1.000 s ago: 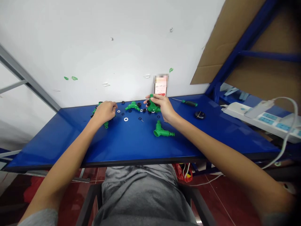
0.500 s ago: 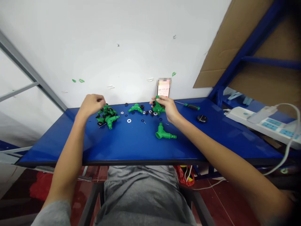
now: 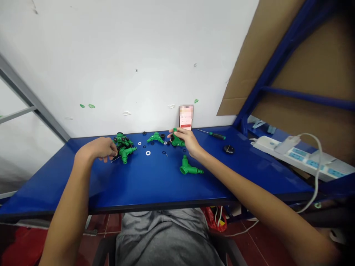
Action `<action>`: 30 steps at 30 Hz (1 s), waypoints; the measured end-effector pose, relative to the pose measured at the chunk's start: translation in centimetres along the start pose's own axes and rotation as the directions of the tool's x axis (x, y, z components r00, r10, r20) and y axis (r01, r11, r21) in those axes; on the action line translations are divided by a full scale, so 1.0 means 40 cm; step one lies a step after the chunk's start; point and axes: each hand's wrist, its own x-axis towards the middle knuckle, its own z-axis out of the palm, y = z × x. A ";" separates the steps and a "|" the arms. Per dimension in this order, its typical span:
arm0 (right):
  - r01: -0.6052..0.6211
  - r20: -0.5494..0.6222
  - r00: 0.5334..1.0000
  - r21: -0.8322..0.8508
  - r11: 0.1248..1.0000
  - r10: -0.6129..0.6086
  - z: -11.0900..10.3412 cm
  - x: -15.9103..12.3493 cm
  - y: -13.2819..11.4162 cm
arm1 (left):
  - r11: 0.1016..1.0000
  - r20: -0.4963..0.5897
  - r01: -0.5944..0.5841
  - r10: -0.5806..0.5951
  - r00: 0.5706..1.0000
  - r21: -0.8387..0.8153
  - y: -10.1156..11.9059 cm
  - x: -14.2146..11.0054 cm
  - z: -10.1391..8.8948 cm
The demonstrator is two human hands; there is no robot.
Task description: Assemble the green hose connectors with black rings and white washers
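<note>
My left hand (image 3: pixel 100 148) reaches down at the left side of a heap of green plastic hose connectors (image 3: pixel 122 139). Its fingers are curled together, and whatever is between them is hidden. Close to its fingertips lie a thin metal pin (image 3: pixel 115 159) and a Y-shaped green connector (image 3: pixel 127 153). Over at the right, my right hand (image 3: pixel 188 139) grips a green hose connector with black parts (image 3: pixel 177 141), partly covered by the fingers. Below that hand a bare green connector (image 3: pixel 187 167) rests on the blue table.
Between the hands lie another green connector (image 3: pixel 156 137), a white ring washer (image 3: pixel 148 153) and several small black rings. A phone (image 3: pixel 185 123) leans on the wall. Further right are a screwdriver (image 3: pixel 217 136), a round black object (image 3: pixel 229 149) and a power strip (image 3: pixel 294 155).
My left hand has come down from above the heap to its left side. My right hand still grips the green connector. The whole view has shifted slightly.
</note>
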 end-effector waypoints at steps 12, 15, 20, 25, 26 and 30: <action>0.000 0.176 0.984 -0.030 1.000 0.005 0.039 -0.020 0.019 | 0.979 -0.036 -0.073 0.081 0.996 0.192 0.019 0.082 0.042; 0.018 0.206 0.979 -0.047 0.999 -0.008 0.038 -0.022 0.016 | 0.973 -0.069 -0.083 0.100 0.993 0.216 0.027 0.084 0.049; 0.043 0.219 0.975 -0.056 0.998 -0.029 0.036 -0.019 0.010 | 0.967 -0.129 -0.084 0.117 0.985 0.240 0.033 0.074 0.045; 0.025 0.213 0.977 -0.051 0.998 -0.013 0.039 -0.018 0.014 | 0.963 -0.181 -0.113 0.160 0.970 0.245 0.016 0.038 0.010; 0.014 0.207 0.978 -0.039 0.999 -0.006 0.040 -0.018 0.015 | 0.963 -0.208 -0.118 0.170 0.963 0.240 0.011 0.029 0.002; -0.072 0.157 0.986 0.064 0.995 0.061 0.046 -0.022 0.014 | 0.968 -0.314 -0.235 0.250 0.916 0.085 0.007 0.007 -0.018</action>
